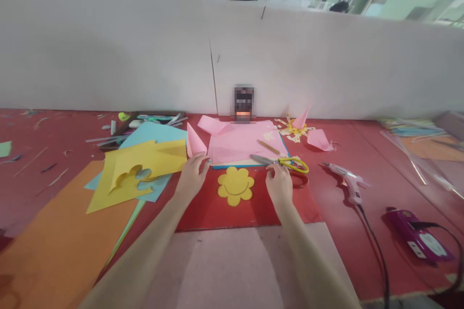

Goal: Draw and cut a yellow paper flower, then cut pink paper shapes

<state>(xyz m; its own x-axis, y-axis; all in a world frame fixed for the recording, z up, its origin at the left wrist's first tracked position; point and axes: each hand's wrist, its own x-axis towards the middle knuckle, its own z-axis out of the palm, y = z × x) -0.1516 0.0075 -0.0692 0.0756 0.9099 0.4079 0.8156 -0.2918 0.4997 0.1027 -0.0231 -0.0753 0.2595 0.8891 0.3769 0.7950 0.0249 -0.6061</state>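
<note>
Flower flat on red mat, between hands. My left hand is at pink cone, fingers narrow; right hand curled by scissors. Can't tell if either grips. Reads as positioning; lifting flower would need a petal-edge pinch.

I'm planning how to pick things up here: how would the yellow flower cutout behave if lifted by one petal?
The yellow flower looks like thin, flat sheet material, so it is probably very light. Its broad shape might sag a little from one petal. Lying flat on the red sheet, its edge may be fiddly to get under.
</note>
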